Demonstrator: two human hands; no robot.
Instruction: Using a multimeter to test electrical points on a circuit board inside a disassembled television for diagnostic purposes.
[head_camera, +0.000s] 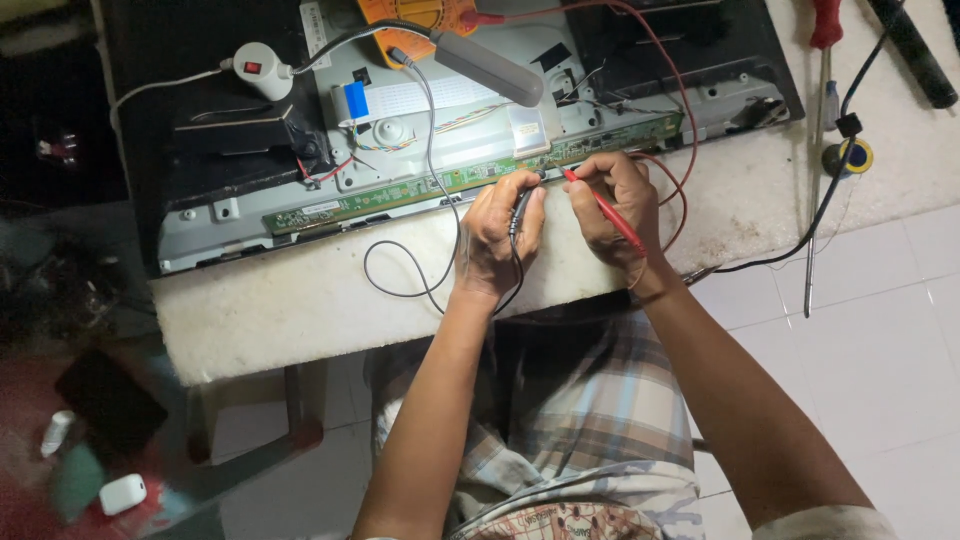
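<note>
Now your left hand (500, 235) pinches a thin black probe (520, 212), your right hand (615, 205) a slim red probe (603, 207); tips meet the long green circuit strip (470, 177), contact hidden by fingers.

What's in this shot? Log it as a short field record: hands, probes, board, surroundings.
Left hand: grips black probe, tip at the board
Right hand: grips red probe, tip at the board
Board: long green circuit strip along the edge of an opened screen chassis
Meter: orange multimeter at the top
Surface: white bench
Nearby: red-handled screwdriver on the right
</note>
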